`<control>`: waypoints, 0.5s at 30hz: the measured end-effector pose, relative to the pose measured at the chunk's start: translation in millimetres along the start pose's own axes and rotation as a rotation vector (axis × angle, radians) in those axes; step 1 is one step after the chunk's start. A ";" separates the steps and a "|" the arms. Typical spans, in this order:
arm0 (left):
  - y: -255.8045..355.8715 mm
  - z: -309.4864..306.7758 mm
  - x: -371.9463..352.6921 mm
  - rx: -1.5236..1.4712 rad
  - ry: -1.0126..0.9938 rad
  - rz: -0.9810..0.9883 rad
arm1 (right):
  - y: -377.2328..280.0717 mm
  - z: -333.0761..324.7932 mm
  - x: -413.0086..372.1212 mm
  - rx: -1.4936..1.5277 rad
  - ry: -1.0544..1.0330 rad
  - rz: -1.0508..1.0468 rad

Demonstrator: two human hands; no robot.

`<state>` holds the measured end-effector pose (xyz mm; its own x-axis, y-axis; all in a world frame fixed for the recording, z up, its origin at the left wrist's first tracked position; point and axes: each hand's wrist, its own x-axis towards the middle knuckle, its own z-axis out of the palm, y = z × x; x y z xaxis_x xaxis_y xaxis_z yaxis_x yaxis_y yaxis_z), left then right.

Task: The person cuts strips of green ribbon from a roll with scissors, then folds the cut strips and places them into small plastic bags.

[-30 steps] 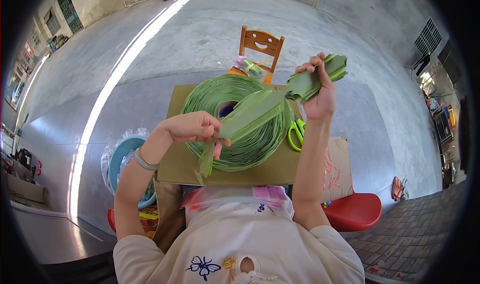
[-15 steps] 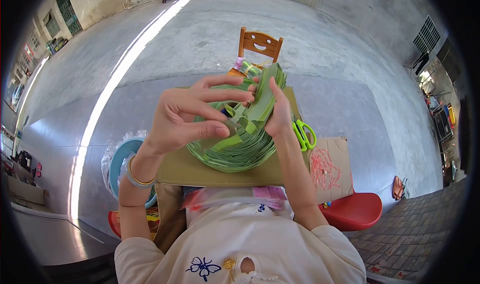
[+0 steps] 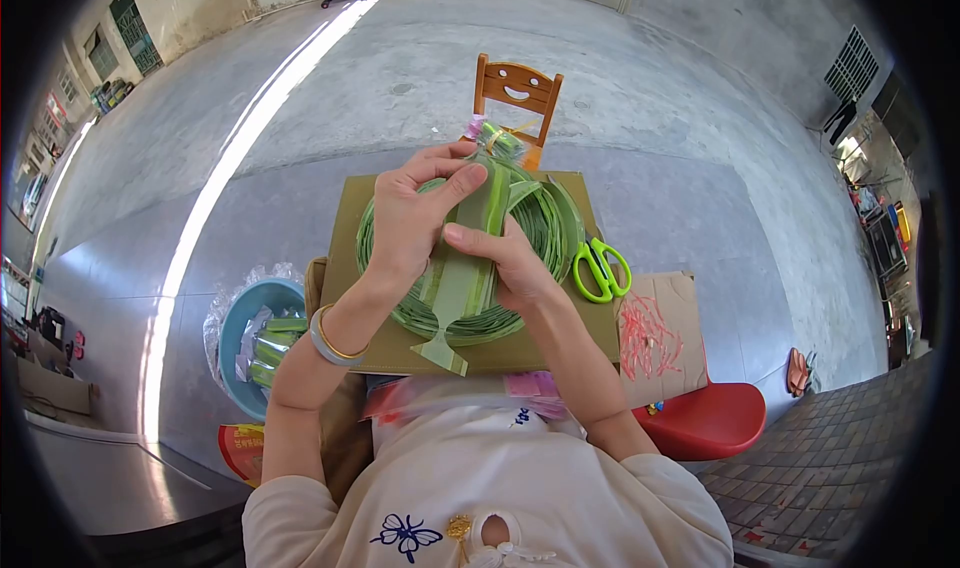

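Note:
Both hands hold a folded bundle of flat green ribbon (image 3: 462,278) above the olive tabletop (image 3: 350,208). My left hand (image 3: 405,213) pinches the bundle near its far end, thumb on top. Lower down, my right hand (image 3: 505,258) is closed around its right side, the thumb pressed across it. A narrowed, notched ribbon end hangs toward me at the bottom. Behind and beneath lies a large coil of green ribbon (image 3: 555,233), partly hidden by my hands. Green-handled scissors (image 3: 602,270) lie at the right edge of the tabletop.
At left stands a blue basin (image 3: 235,318) with wrapped green bundles. Pink-red strips (image 3: 648,336) lie on cardboard (image 3: 680,303) at right, beside a red seat (image 3: 710,418). A wooden chair (image 3: 515,88) stands beyond, near a plastic-wrapped green bundle (image 3: 497,140). Plastic bags (image 3: 470,396) rest by my lap.
My left hand has moved right and up, closing on the bundle. My right hand has shifted lower left. The bundle has turned, and its notched end now hangs toward me.

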<state>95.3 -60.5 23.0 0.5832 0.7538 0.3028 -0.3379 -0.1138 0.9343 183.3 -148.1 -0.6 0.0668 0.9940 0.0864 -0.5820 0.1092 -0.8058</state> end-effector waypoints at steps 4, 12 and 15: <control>11.8 -16.5 -0.8 -0.003 -0.175 -0.074 | -2.6 -12.2 0.9 -0.030 -0.107 0.135; 33.1 -26.1 -7.1 0.314 -0.351 0.042 | -3.9 -7.8 -10.4 -0.004 -0.261 0.247; 40.4 -25.1 -7.7 0.359 -0.343 -0.030 | -3.0 -4.1 -12.0 0.025 -0.269 0.250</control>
<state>58.5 -54.7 53.8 0.8187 0.5104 0.2631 -0.0768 -0.3566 0.9311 187.5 -160.3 -1.6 -0.2933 0.9551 0.0425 -0.5735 -0.1402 -0.8071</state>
